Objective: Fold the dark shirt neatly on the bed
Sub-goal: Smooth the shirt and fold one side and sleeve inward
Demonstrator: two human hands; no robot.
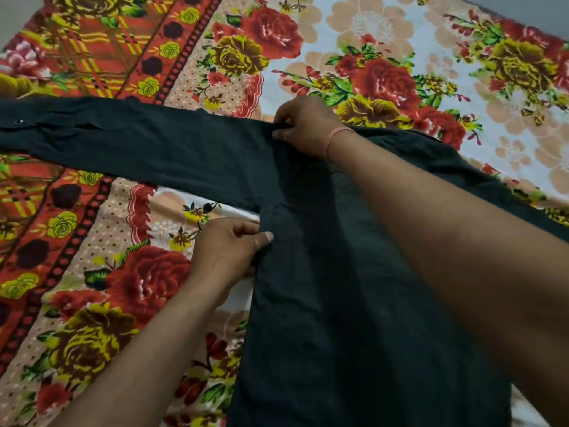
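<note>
Lying flat on the floral bedsheet point(400, 32), the dark shirt point(338, 303) points its body toward the person, with 1 sleeve point(138, 140) stretched straight out to the left. Both grips sit at the sleeve's root. The right hand point(304, 127) pinches the shoulder, farther off. The left hand point(228, 251), nearer, pinches what looks like the underarm seam. Judging by this, the sleeve should fold rightward over the body.

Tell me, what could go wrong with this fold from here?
The long sleeve lies stretched out sideways; swung over, it may bunch or land crooked. The left hand and right hand pinch only small bits of the shirt, so the fold line could skew. Wrinkles near the armpit might get pressed in.
</note>
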